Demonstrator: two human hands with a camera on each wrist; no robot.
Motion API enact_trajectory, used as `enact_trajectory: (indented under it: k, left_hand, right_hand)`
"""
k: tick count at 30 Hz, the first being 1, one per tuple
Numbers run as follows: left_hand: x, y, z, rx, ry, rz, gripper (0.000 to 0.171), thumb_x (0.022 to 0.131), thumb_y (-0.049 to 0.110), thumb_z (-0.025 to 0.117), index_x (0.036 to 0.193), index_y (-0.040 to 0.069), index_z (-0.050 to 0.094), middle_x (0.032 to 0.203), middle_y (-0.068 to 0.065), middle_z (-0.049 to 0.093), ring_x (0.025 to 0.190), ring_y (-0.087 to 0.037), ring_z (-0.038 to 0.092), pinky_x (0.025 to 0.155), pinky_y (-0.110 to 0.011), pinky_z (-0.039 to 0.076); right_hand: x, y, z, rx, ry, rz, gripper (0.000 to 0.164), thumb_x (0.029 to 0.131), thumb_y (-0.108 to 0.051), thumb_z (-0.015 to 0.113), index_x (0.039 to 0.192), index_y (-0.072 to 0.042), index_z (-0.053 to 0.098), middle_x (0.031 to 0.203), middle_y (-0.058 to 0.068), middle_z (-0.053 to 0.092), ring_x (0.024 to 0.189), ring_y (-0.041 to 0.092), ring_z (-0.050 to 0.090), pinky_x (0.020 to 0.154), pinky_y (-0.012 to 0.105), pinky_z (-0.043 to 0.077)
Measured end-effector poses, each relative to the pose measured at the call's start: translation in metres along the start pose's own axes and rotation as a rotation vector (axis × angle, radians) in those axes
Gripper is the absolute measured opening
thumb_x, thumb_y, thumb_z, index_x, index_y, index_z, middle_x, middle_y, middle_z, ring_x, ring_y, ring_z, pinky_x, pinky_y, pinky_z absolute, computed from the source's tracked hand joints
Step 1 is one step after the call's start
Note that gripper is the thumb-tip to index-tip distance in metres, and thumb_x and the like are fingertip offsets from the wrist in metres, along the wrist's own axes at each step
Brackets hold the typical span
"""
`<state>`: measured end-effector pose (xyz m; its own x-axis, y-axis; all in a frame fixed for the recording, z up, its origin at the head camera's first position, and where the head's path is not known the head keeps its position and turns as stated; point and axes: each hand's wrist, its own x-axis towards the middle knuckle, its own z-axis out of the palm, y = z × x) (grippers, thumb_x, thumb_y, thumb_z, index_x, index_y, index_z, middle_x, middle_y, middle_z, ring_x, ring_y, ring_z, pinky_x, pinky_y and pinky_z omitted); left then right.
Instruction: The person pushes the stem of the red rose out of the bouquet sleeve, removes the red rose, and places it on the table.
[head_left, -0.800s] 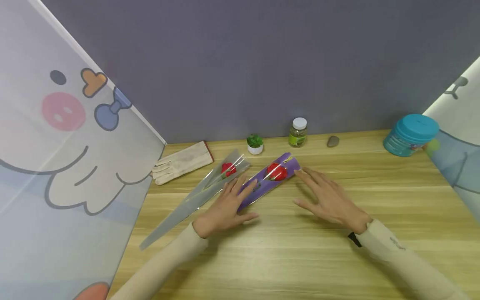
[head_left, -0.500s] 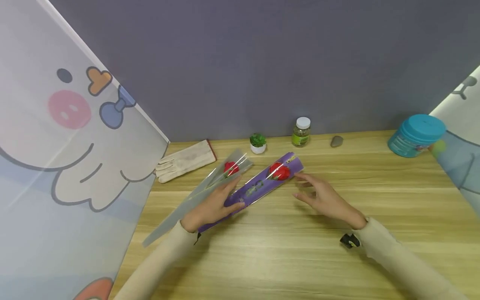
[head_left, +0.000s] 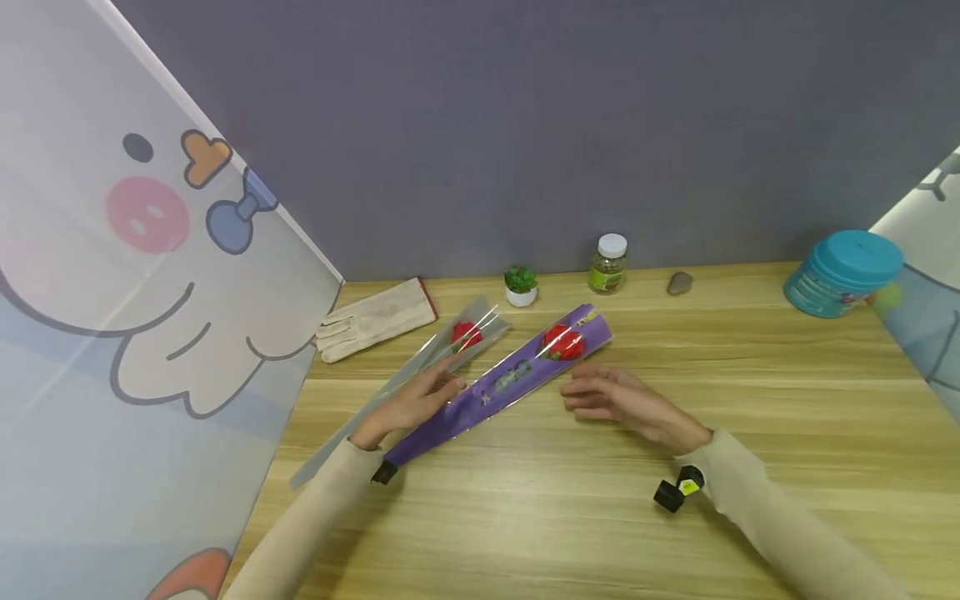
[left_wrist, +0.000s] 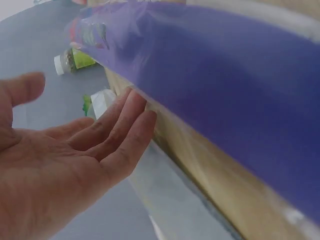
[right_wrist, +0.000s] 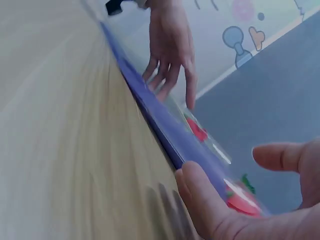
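A red rose in a purple sleeve lies slanting on the table, its flower at the upper right end. Left of it lies another red rose in a clear and grey sleeve. My left hand is over the lower part of the grey sleeve, its fingertips at the purple sleeve's left edge; in the left wrist view the fingers are loosely bent beside the purple wrap. My right hand is just below the purple sleeve's flower end, fingers relaxed around nothing. In the right wrist view its fingertips are near the purple wrap.
A pair of white work gloves lies at the back left. Along the back stand a small potted plant, a jar with a white lid, a grey stone and a blue-lidded tub. Walls border the table.
My left hand has slid toward the lower left along the sleeves, uncovering more of the purple one. The right hand has drawn down and left, its fingers now closer together. The view has shifted slightly.
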<state>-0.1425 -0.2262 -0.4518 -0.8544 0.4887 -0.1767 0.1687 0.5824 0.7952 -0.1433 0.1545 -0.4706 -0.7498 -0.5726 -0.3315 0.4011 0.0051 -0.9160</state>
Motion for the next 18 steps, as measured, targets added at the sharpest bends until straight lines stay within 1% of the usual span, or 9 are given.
enact_trajectory:
  k: [2,4,8,10,12,14,15,17,18]
  left_hand:
    - [0.001,-0.001,0.000,-0.043,-0.008,-0.026,0.057,0.114,0.027,0.042,0.166,0.012,0.025,0.132,-0.021,0.068,0.121,-0.036,0.066,0.097,-0.048,0.057]
    - [0.003,-0.001,0.000,-0.085,-0.015,-0.062,0.055,0.116,0.031,0.035,0.166,0.011,0.025,0.136,-0.023,0.066,0.125,-0.038,0.065,0.103,-0.050,0.055]
    - [0.007,-0.001,0.002,-0.166,-0.033,-0.114,0.060,0.116,0.038,0.020,0.164,0.003,0.025,0.139,-0.029,0.061,0.124,-0.041,0.063,0.107,-0.054,0.052]
    - [0.010,0.000,0.002,-0.189,-0.035,-0.126,0.064,0.116,0.040,0.013,0.163,-0.001,0.027,0.139,-0.031,0.060,0.122,-0.041,0.063,0.107,-0.054,0.052]
    - [0.012,0.000,0.002,-0.184,-0.033,-0.127,0.066,0.116,0.041,0.010,0.160,-0.003,0.031,0.139,-0.031,0.061,0.121,-0.041,0.064,0.107,-0.054,0.052]
    - [0.015,-0.001,0.003,-0.183,-0.026,-0.132,0.066,0.116,0.042,0.012,0.158,-0.002,0.037,0.139,-0.030,0.062,0.121,-0.039,0.064,0.106,-0.053,0.053]
    - [0.015,0.000,0.005,-0.183,-0.020,-0.135,0.064,0.116,0.041,0.015,0.157,-0.002,0.040,0.139,-0.030,0.062,0.122,-0.039,0.065,0.106,-0.052,0.053]
    - [0.017,-0.001,0.008,-0.166,0.007,-0.143,0.058,0.116,0.039,0.026,0.153,0.000,0.048,0.137,-0.026,0.065,0.122,-0.036,0.065,0.104,-0.048,0.055]
    - [0.018,-0.001,0.011,-0.153,0.019,-0.142,0.053,0.116,0.036,0.032,0.151,0.001,0.051,0.140,-0.024,0.064,0.125,-0.035,0.064,0.104,-0.048,0.054]
  right_hand:
    - [0.004,0.003,0.003,0.066,0.007,0.018,0.060,0.113,-0.020,0.043,0.157,0.013,0.019,0.154,0.032,0.049,0.123,0.021,0.068,0.105,0.036,0.057]
    - [0.008,0.006,0.007,0.131,0.020,0.025,0.059,0.113,-0.018,0.041,0.157,0.013,0.017,0.154,0.032,0.048,0.123,0.022,0.069,0.106,0.037,0.056]
    - [0.016,0.010,0.012,0.274,0.066,0.040,0.050,0.113,-0.014,0.037,0.154,0.010,0.021,0.151,0.029,0.053,0.123,0.022,0.069,0.108,0.037,0.055]
    - [0.019,0.011,0.015,0.322,0.075,0.040,0.049,0.113,-0.014,0.036,0.154,0.009,0.022,0.151,0.027,0.055,0.124,0.022,0.069,0.110,0.037,0.053]
    - [0.021,0.012,0.016,0.351,0.084,0.039,0.047,0.113,-0.014,0.036,0.153,0.008,0.024,0.150,0.026,0.056,0.124,0.021,0.069,0.111,0.036,0.053]
    - [0.023,0.012,0.017,0.373,0.085,0.036,0.046,0.113,-0.014,0.036,0.153,0.006,0.024,0.151,0.026,0.054,0.125,0.022,0.068,0.112,0.035,0.052]
    - [0.024,0.013,0.018,0.381,0.080,0.033,0.046,0.113,-0.014,0.036,0.153,0.006,0.023,0.152,0.027,0.053,0.126,0.023,0.067,0.113,0.035,0.051]
    - [0.025,0.013,0.019,0.401,0.086,0.034,0.042,0.114,-0.013,0.035,0.151,0.004,0.026,0.153,0.026,0.052,0.129,0.024,0.066,0.113,0.035,0.051]
    - [0.025,0.013,0.019,0.409,0.088,0.034,0.040,0.114,-0.013,0.035,0.150,0.003,0.028,0.153,0.026,0.052,0.130,0.025,0.065,0.113,0.035,0.051]
